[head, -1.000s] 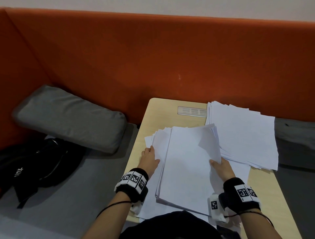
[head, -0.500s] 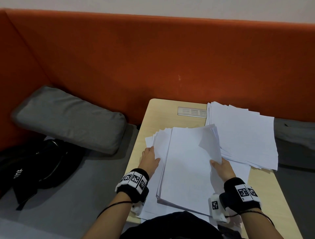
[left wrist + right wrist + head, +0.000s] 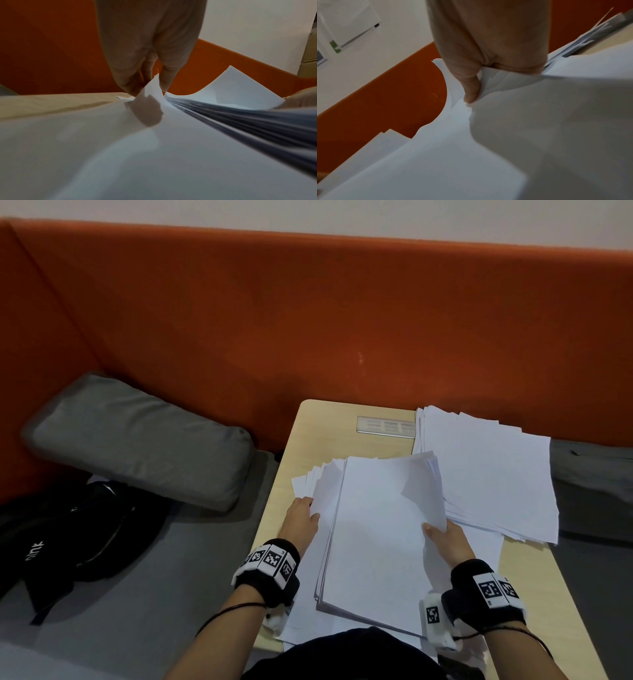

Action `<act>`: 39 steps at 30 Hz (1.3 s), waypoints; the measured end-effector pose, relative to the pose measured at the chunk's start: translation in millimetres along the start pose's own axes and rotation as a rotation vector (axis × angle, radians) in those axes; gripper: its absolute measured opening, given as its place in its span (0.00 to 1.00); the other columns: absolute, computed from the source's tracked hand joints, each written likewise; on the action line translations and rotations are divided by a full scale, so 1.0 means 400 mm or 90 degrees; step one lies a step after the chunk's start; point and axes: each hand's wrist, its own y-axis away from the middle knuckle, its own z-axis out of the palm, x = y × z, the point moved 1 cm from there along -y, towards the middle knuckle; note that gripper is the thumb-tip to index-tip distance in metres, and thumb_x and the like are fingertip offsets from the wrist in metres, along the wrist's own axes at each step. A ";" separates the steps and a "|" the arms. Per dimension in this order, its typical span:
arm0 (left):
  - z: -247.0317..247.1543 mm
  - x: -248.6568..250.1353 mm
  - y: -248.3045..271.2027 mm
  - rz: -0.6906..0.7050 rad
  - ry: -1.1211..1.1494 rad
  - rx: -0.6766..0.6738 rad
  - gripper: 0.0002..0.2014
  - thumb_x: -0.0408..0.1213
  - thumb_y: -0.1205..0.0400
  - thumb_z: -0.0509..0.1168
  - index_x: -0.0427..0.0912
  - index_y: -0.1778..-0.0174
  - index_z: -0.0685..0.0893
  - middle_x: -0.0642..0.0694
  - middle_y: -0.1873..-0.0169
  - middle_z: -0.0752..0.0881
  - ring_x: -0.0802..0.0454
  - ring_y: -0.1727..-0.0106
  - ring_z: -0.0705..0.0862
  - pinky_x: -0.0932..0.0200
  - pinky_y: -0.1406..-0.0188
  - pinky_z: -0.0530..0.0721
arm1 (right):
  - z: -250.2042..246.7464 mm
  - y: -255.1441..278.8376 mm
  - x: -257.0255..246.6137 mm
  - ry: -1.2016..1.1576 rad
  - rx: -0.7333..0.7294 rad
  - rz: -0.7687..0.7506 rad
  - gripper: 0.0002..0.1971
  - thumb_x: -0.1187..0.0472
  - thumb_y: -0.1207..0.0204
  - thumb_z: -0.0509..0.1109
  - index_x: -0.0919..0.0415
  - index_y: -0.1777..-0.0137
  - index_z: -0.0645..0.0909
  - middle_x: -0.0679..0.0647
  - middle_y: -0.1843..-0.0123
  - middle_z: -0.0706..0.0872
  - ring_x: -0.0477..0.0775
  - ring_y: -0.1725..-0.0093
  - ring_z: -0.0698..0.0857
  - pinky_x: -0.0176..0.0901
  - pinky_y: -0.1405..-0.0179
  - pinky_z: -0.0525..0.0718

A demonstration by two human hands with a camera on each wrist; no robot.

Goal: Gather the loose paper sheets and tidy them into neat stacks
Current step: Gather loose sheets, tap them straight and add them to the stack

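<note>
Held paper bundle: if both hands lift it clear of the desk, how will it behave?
Probably floppy: the bundle already curls up where the right hand pinches its edge. Sheets likely slide apart; its far-left corners are fanned near the left hand. It looks thick, so likely not light.

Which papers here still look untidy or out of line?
The far pile is fanned, its edges uneven. Loose sheets splay out under the bundle that the left hand and right hand hold.

orange upholstered backrest [image 3: 308, 313] under pale wall [image 3: 342, 217]. light wood table [image 3: 329, 433] against it. grey cushion [image 3: 137, 436] on grey seat [image 3: 171, 570], left. dim, even light.
</note>
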 end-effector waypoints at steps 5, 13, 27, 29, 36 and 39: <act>-0.010 0.001 -0.007 -0.034 0.117 -0.024 0.10 0.33 0.12 0.49 0.34 0.52 0.74 0.41 0.57 0.77 0.45 0.60 0.77 0.60 0.59 0.71 | 0.003 0.021 -0.018 -0.061 -0.013 0.021 0.14 0.66 0.20 0.63 0.71 0.37 0.76 0.63 0.53 0.81 0.61 0.55 0.79 0.46 0.58 0.74; -0.013 0.037 0.013 0.027 0.242 -0.067 0.21 0.29 0.18 0.60 0.45 0.28 0.69 0.47 0.36 0.81 0.47 0.36 0.80 0.55 0.37 0.81 | 0.068 0.062 -0.034 -0.118 -0.050 0.040 0.16 0.65 0.20 0.64 0.70 0.34 0.75 0.62 0.49 0.82 0.60 0.51 0.80 0.45 0.53 0.75; -0.172 0.227 0.083 0.379 0.450 0.059 0.13 0.29 0.17 0.60 0.53 0.45 0.72 0.55 0.50 0.80 0.70 0.51 0.83 0.70 0.50 0.82 | -0.051 0.116 -0.202 -0.348 -0.005 -0.247 0.15 0.59 0.28 0.73 0.59 0.42 0.80 0.49 0.50 0.88 0.52 0.48 0.87 0.41 0.49 0.84; -0.175 0.232 0.087 0.398 0.426 0.109 0.11 0.36 0.20 0.59 0.55 0.45 0.71 0.59 0.52 0.79 0.73 0.53 0.81 0.71 0.51 0.81 | -0.055 0.127 -0.232 -0.338 0.015 -0.302 0.10 0.65 0.23 0.68 0.59 0.42 0.80 0.47 0.51 0.87 0.43 0.52 0.87 0.30 0.52 0.84; -0.167 0.209 0.104 0.397 0.452 0.183 0.13 0.38 0.18 0.58 0.58 0.41 0.67 0.60 0.47 0.76 0.74 0.49 0.80 0.73 0.53 0.82 | -0.024 0.155 -0.245 -0.339 -0.001 -0.342 0.08 0.67 0.22 0.66 0.62 0.44 0.79 0.44 0.55 0.85 0.29 0.62 0.86 0.22 0.64 0.81; -0.166 0.209 0.102 0.386 0.471 0.190 0.13 0.39 0.19 0.61 0.57 0.42 0.68 0.59 0.47 0.76 0.72 0.48 0.81 0.71 0.55 0.84 | -0.025 0.166 -0.249 -0.339 0.001 -0.339 0.05 0.66 0.25 0.69 0.60 0.50 0.81 0.46 0.56 0.87 0.35 0.62 0.86 0.25 0.65 0.82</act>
